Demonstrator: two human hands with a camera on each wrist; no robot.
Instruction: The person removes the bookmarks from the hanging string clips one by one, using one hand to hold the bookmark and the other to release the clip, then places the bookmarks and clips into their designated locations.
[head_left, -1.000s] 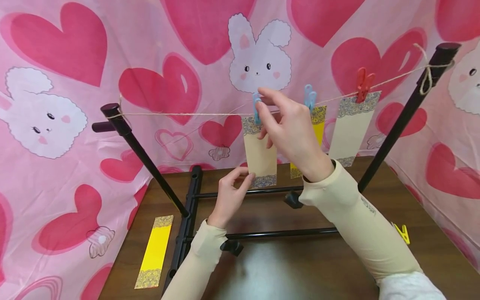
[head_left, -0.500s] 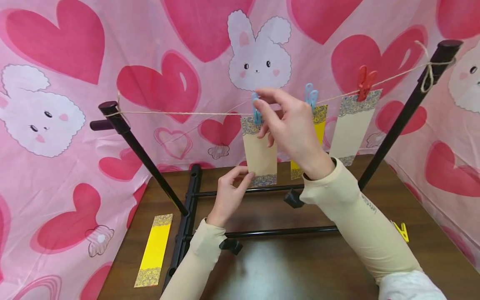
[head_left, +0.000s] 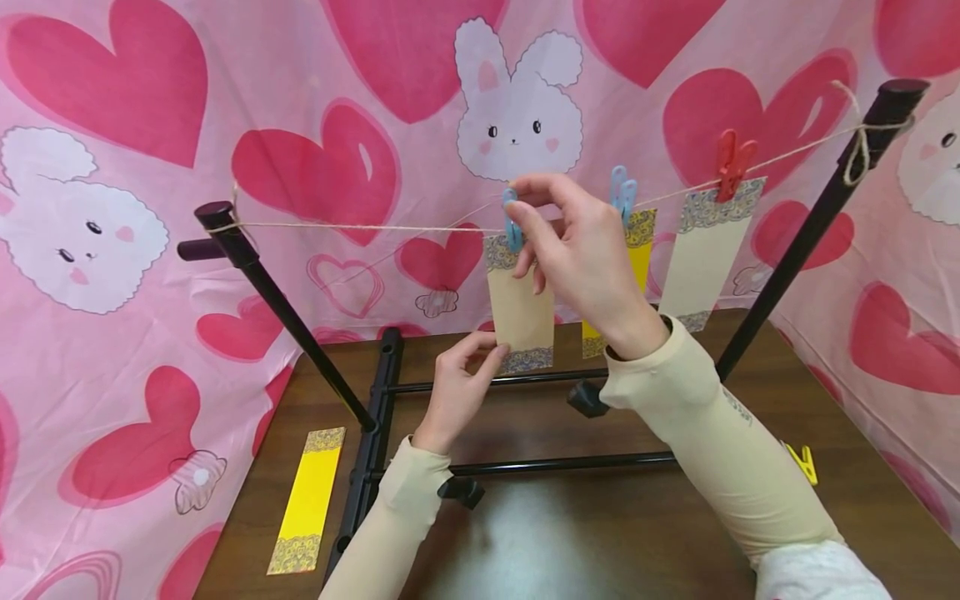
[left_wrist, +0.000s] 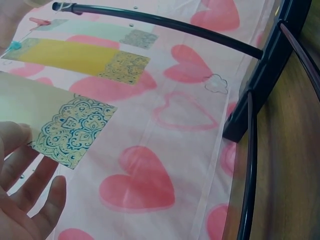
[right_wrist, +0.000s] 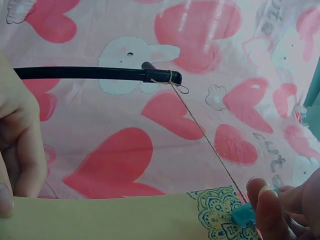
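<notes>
A cream paper strip [head_left: 521, 308] with patterned ends hangs at the string [head_left: 360, 227]. My right hand [head_left: 592, 258] pinches a blue clothespin [head_left: 512, 221] at the strip's top edge; in the right wrist view the clothespin [right_wrist: 244, 215] sits over the patterned end beside the string. My left hand [head_left: 461, 387] pinches the strip's lower left edge between thumb and finger. The left wrist view shows the thumb on the strip [left_wrist: 75, 125] and the other fingers spread below it. Part of the strip's upper right side is hidden behind my right hand.
A second blue clothespin [head_left: 622, 196] holds a yellow strip [head_left: 639, 258], and a red clothespin [head_left: 731, 167] holds another cream strip [head_left: 705, 258]. Black posts [head_left: 292, 321] carry the string. On the table [head_left: 555, 542] lie a yellow strip [head_left: 307, 500] and a yellow clothespin [head_left: 802, 463].
Both hands keep their holds on the clothespin and the strip. The clothespin has shifted very slightly; the whole view has drifted a little.
</notes>
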